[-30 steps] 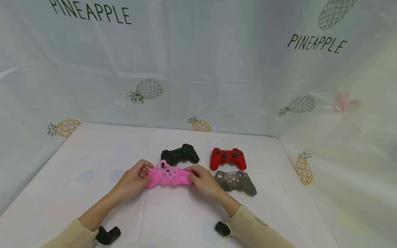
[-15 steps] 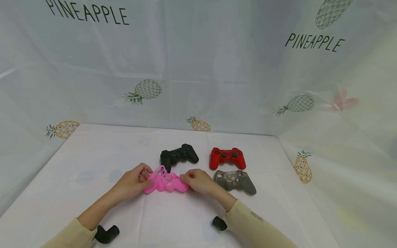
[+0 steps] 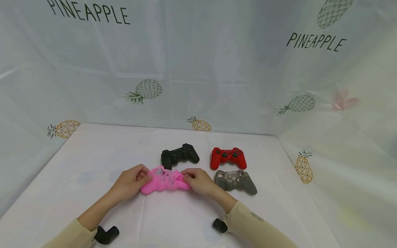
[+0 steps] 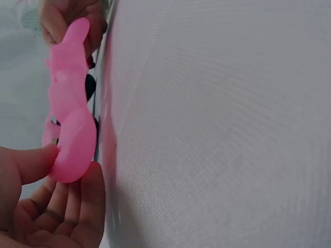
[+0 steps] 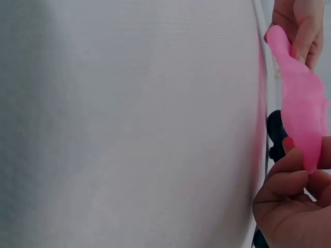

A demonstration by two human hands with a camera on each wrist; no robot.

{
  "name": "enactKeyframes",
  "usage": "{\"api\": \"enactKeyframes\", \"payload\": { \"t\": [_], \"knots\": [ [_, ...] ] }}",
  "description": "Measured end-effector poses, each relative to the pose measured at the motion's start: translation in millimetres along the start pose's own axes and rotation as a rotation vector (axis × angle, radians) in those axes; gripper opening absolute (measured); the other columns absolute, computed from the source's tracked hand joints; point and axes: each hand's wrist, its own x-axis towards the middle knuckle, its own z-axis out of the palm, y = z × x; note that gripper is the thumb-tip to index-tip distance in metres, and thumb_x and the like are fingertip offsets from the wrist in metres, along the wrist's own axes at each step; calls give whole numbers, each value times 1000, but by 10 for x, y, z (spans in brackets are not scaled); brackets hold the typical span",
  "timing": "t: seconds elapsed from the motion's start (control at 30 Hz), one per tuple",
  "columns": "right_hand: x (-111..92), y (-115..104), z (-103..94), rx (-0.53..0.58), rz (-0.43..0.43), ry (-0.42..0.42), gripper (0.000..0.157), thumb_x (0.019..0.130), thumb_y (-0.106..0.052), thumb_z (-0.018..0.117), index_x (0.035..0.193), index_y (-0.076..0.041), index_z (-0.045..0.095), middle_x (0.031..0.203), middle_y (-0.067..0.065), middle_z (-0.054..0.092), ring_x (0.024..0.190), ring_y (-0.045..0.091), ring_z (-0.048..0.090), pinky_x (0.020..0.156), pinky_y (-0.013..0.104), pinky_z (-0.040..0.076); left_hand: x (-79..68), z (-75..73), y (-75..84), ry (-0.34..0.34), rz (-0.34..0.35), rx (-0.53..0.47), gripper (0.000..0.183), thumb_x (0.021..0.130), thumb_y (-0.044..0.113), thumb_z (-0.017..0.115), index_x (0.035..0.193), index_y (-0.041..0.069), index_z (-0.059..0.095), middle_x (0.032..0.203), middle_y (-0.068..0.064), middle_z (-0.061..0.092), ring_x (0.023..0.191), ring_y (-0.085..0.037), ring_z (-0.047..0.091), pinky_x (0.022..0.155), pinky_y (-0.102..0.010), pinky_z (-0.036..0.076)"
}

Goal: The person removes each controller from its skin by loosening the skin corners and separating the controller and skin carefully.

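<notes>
A pink silicone controller cover (image 3: 164,180), soft and full of cut-out holes, is held up just above the table between both hands. My left hand (image 3: 129,181) pinches its left grip end between thumb and fingers, as the left wrist view shows on the pink cover (image 4: 72,139). At the other end, my right hand (image 3: 200,182) pinches the right grip, with the fingers curled in the right wrist view. Directly behind the cover lies a black game controller (image 3: 180,155), its lower left grip partly hidden by the pink edge.
A red game controller (image 3: 228,157) lies at the back right. In front of it, close to the right hand, sits a grey translucent controller cover (image 3: 235,181). Black wrist devices (image 3: 106,235) stick out from both sleeves. A white cloth (image 3: 173,217) covers the table; a pineapple-print curtain hangs behind.
Both hands have lowered the pink cover slightly toward me and a little left. It bent in the middle half a second ago and is stretched wider now. The other controllers stayed put.
</notes>
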Motion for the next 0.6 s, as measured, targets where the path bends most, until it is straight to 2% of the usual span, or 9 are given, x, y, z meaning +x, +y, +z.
{"api": "enactKeyframes", "payload": {
  "t": [0.13, 0.3, 0.4, 0.5, 0.6],
  "knots": [
    [-16, -1, -12, 37, -18, 52, 27, 106, -20, 60, 128, -17, 76, 88, -1, 63, 83, 15, 56, 75, 32, 47, 17, -9, 1, 49, 1, -8, 15, 101, 22, 73, 108, 9, 69, 90, 1, 64, 83, -15, 58, 74, -26, 48],
    [-6, 4, -10, 102, -9, 150, 17, 103, -22, 66, 108, -11, 78, 82, -2, 63, 80, 14, 56, 70, 28, 47, 29, -7, 18, 100, -19, -19, 17, 102, 23, 72, 112, 10, 68, 95, 0, 66, 86, -16, 59, 76, -27, 49],
    [-7, 12, -18, 139, -2, 169, 14, 102, -23, 68, 102, -10, 75, 80, -2, 60, 81, 15, 54, 70, 29, 46, 21, -12, 39, 130, -37, -29, 18, 103, 24, 71, 114, 10, 68, 98, -2, 67, 89, -17, 60, 77, -28, 49],
    [-20, 10, -39, 190, -1, 155, 13, 103, -20, 66, 109, -11, 74, 83, -1, 58, 82, 15, 53, 71, 30, 44, 16, -26, 62, 141, -62, -47, 20, 104, 26, 70, 116, 9, 68, 100, -3, 67, 90, -18, 59, 78, -28, 48],
    [-34, 6, -57, 254, 3, 132, 21, 104, -16, 64, 122, -12, 74, 84, 1, 55, 79, 16, 51, 71, 30, 43, 22, -32, 72, 137, -89, -78, 22, 104, 27, 70, 116, 8, 67, 101, -4, 67, 91, -19, 59, 79, -27, 48]
  ]
}}
